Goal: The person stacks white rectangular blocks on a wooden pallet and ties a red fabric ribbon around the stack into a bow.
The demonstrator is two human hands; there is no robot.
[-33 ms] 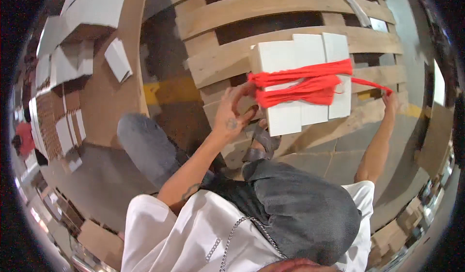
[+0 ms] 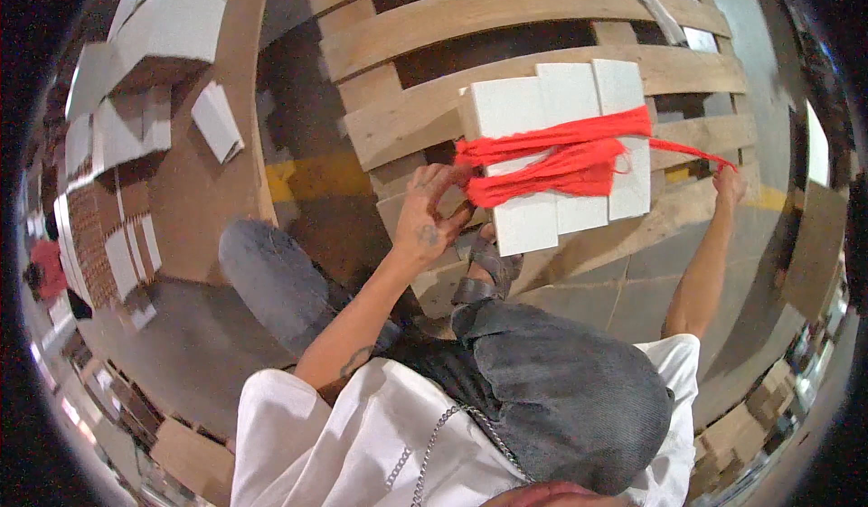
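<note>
Silver chain (image 2: 425, 453): dangling over the white shirt (image 2: 353, 426), closest of all.
Grey jeans (image 2: 579, 399): folded into a crouch, bent knee pointing at the work.
Strapped sandal (image 2: 493, 267): tucked in just by the near-left corner of the panels.
Left hand (image 2: 429, 218): right up at the left edge, bent at the fingers, spread between thumb and forefinger; touching or very near the red loops, but cannot tell whether gripping them.
Right hand (image 2: 729, 184): out wide to the right, well apart from the panels, closed at the fingertips on the drawn-out length, and pinching it!
White panels (image 2: 597, 91): grouped as three, side by side and slightly stepped, lying over the pallet between both hands.
Red cord (image 2: 556, 141): already laid across all three in bunched bands, meeting toward the right; running out straight from there to the pinch. Looking well wrapped, then, but showing no knot on top; apparently left to do, securing that free length.
Wooden pallet (image 2: 506, 14): stretching out beneath and beyond.
White strap (image 2: 646, 5): draped across the far slats, out of reach of either hand.
</note>
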